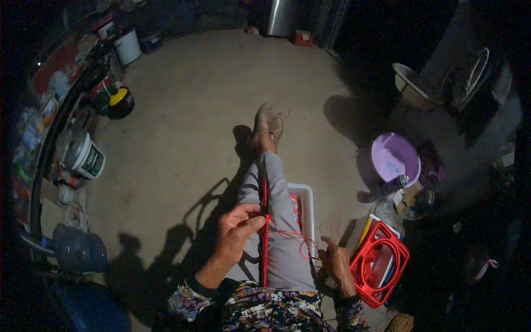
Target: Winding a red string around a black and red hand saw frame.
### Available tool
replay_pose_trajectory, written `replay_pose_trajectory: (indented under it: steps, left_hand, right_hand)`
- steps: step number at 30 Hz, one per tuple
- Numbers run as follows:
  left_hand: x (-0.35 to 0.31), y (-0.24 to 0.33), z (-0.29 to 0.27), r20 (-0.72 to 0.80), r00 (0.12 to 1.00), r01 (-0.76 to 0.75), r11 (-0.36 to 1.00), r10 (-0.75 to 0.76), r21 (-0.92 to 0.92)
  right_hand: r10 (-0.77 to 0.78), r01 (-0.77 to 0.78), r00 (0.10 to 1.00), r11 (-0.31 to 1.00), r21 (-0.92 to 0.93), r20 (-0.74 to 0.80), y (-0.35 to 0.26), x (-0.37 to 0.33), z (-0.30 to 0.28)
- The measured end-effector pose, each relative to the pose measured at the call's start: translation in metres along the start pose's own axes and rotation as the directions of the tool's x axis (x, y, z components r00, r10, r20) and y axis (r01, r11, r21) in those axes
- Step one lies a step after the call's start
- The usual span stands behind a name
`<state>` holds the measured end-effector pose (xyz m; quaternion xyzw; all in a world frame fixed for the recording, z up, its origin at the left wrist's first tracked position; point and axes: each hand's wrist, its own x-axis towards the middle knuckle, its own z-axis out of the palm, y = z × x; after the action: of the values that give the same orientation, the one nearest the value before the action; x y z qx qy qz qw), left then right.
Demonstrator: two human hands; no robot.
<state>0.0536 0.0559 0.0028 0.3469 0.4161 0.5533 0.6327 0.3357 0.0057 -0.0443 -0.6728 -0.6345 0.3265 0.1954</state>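
Note:
A long, narrow red rod-like piece (265,249) lies lengthwise over my lap, its near part looking wrapped or knotted in red cord. My left hand (239,229) pinches it at mid-length between thumb and fingers. Loose red thread (287,233) runs from that spot rightward and loops close to my right hand (336,264). The right fingers are bent together on the thread, beside my right thigh. A thin dark tip shows at these fingers, too small to name.
A white plastic basket (310,207) with red material stands by my right leg. Right of it, a red looped frame (381,265) rests on a box. Beyond are a spray can (390,187) and purple basin (395,155). Buckets (91,157) and a water jug (80,249) line the left.

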Motion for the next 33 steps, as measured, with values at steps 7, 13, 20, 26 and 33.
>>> replay_pose_trajectory:
  steps: [7,13,20,26,33]
  left_hand:
    - [0.002,-0.001,-0.005,-0.012,0.997,0.074,0.995,-0.074,-0.064]
    - [0.0,-0.011,-0.007,0.0,0.998,0.056,0.977,-0.058,-0.204]
    - [-0.003,0.007,0.0,0.193,0.975,0.134,0.982,-0.107,-0.134]
    - [-0.003,-0.015,0.0,0.128,0.99,0.049,0.999,-0.051,0.02]
    - [-0.006,-0.015,0.0,0.175,0.981,-0.067,0.992,0.085,-0.108]
  right_hand:
    - [-0.163,-0.053,0.954,0.734,0.677,0.251,-0.127,0.036,0.009]
    - [-0.181,-0.098,0.94,0.666,0.739,0.288,-0.125,0.041,0.025]
    - [-0.178,-0.127,0.956,0.469,0.874,0.234,-0.13,0.036,-0.002]
    - [-0.241,-0.045,0.946,0.563,0.826,0.215,-0.143,0.021,-0.001]
    - [-0.331,0.226,0.93,0.858,0.461,0.159,-0.176,0.006,0.008]
